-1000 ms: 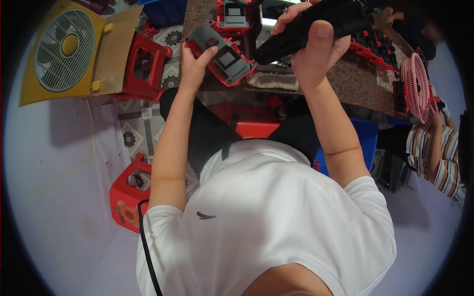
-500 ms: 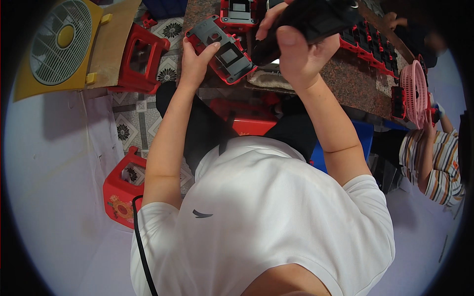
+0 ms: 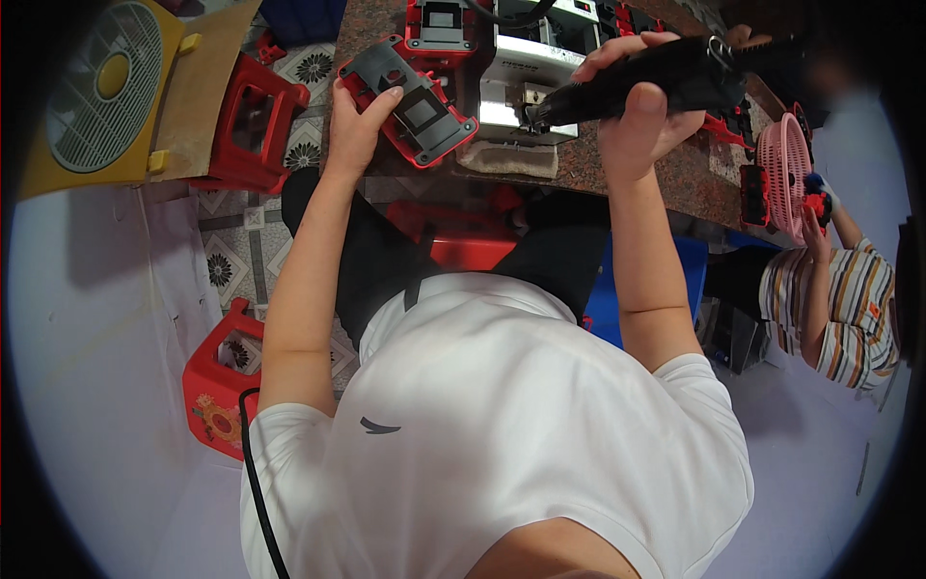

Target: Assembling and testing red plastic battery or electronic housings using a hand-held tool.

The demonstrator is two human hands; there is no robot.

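L hand (image 3: pixel 355 130) grips red-and-dark plastic housing (image 3: pixel 410 99) at the near-left edge of the speckled stone worktop (image 3: pixel 617 174), part overhanging the edge; R hand (image 3: pixel 641 121) clenched round black power screwdriver (image 3: pixel 641 82) above worktop, tip toward white metal jig (image 3: pixel 521 68); grey cloth pad (image 3: pixel 506 159) just in front of jig; pink round fan grille (image 3: pixel 783 174) at worktop's right end; red plastic stool (image 3: pixel 251 121) left of worktop, tiled floor around it.

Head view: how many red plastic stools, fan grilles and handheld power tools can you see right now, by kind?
Red plastic stools: 3, one upper left, one lower left, one under the person
Fan grilles: 2, yellow-framed and pink
Black power tool in right hand: 1
Total: 6
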